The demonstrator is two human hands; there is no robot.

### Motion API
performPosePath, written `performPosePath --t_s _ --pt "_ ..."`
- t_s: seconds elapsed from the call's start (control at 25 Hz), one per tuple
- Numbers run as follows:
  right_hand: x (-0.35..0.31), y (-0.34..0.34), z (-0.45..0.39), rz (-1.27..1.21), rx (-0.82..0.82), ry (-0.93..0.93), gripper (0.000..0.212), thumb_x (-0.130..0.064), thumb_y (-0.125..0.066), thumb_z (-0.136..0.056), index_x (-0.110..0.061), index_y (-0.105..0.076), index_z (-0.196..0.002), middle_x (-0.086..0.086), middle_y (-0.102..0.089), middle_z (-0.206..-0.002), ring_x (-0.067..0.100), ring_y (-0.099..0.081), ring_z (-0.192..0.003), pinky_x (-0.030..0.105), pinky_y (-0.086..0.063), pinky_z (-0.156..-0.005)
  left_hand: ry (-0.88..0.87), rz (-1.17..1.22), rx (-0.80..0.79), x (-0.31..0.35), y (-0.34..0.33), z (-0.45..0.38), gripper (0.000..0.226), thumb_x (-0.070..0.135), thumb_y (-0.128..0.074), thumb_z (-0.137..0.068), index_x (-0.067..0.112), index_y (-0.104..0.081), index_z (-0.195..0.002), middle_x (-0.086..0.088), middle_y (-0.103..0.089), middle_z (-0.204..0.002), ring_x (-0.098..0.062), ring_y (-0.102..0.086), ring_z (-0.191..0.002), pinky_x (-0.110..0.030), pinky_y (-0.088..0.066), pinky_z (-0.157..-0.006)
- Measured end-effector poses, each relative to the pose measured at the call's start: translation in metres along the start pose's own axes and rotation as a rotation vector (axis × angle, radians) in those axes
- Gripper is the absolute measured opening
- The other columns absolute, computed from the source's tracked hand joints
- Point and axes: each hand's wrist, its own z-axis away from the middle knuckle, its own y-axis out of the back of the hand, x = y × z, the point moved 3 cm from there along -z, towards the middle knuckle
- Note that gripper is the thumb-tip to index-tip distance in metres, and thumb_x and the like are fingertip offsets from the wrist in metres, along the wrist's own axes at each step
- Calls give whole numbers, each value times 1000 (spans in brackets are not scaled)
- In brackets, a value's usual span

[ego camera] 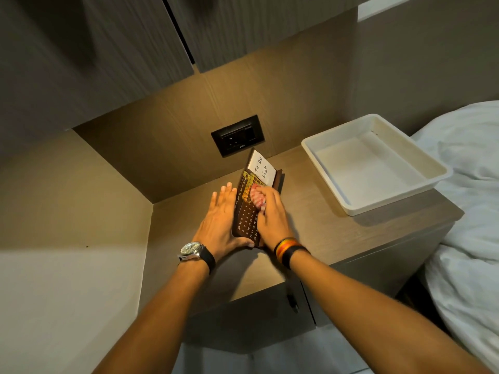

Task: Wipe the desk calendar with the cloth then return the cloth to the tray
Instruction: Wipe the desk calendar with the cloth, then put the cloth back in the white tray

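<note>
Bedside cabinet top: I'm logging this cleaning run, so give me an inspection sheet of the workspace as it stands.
Surface: wooden cabinet top, dry and intact as far as visible.
Job's things: desk calendar tilted, with a "To Do List" note; striped cloth pressed on its face; white tray sits to the right, nothing in it.
Clutter: nothing seen.
Grippers: left hand braces the calendar's back and bottom; right hand holds the cloth.
Cables: nothing seen; wall socket has nothing plugged in.
Surroundings: overhead cupboards, white bedding at right.
</note>
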Motion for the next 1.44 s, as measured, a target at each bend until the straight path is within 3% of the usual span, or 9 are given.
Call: performPosePath --t_s 0.2,0.44,0.64,0.84,1.0,1.2,1.28,1.36,1.44 --pt "3 -6 76 26 -126 148 67 4 -59 -88 -25 -46 -147 -5 -45 -154 7 -39 -147 25 -31 -123 -8 -19 26 0 0 1 139 59 -89 -66 10 -2 -162 -15 0 -172 -29 5 -159 -43 5 -128" --pt "-3 19 80 -3 -246 154 67 3 -54 -90 -30 -44 -147 -8 -46 -152 7 -44 -143 25 -34 -122 1 -82 14 6 5 4 143 60 -90 -64 7 0 -162 -18 2 -172 -28 7 -158 -41 9 -127" --pt "-21 91 20 104 -119 213 62 6 -53 -89 -24 -49 -143 -1 -51 -147 7 -49 -133 11 -37 -109 15 -235 37 15 19 2 165 99 -62 -49 4 12 -160 -19 17 -169 -32 17 -157 -46 14 -126" --pt "-6 186 -66 491 31 207 54 1 -52 -92 -16 -51 -143 9 -55 -143 29 -57 -129 40 -46 -113 -57 -183 147 83 21 -23 157 107 -42 -55 4 10 -161 -20 14 -170 -35 12 -158 -52 4 -128" --pt "30 233 -95 838 -108 85 46 6 -51 -91 -14 -55 -132 13 -57 -136 37 -58 -120 46 -50 -102 -75 -55 97 156 -22 -60 151 102 -48 -61 6 12 -161 -17 21 -169 -32 17 -157 -48 7 -128" --pt "78 248 -102 924 -304 -19 39 1 -53 -94 -17 -55 -128 11 -55 -137 34 -54 -124 42 -46 -106 -59 -23 2 213 -76 -94 150 92 -61 -65 4 15 -160 -16 21 -169 -32 20 -157 -46 15 -126" --pt "91 240 -103 933 -450 -81 51 -5 -56 -93 -11 -46 -143 15 -43 -153 38 -40 -144 42 -33 -119 -42 -41 -31 219 -92 -96 147 89 -62 -67 6 15 -160 -15 23 -169 -31 21 -157 -45 13 -127" --pt "99 233 -104 995 -602 -146 82 -21 -59 -95 -6 -15 -162 17 -9 -173 40 -6 -160 45 -9 -129 -12 -20 -39 220 -100 -97 144 86 -64 -69 8 16 -161 -14 25 -169 -30 22 -156 -45 10 -128" --pt "101 233 -106 1035 -677 -165 98 -39 -57 -97 -10 8 -164 11 15 -174 35 13 -161 47 2 -128 4 -6 -68 221 -101 -98 144 87 -63 -69 10 18 -160 -13 27 -168 -30 23 -156 -46 8 -128"
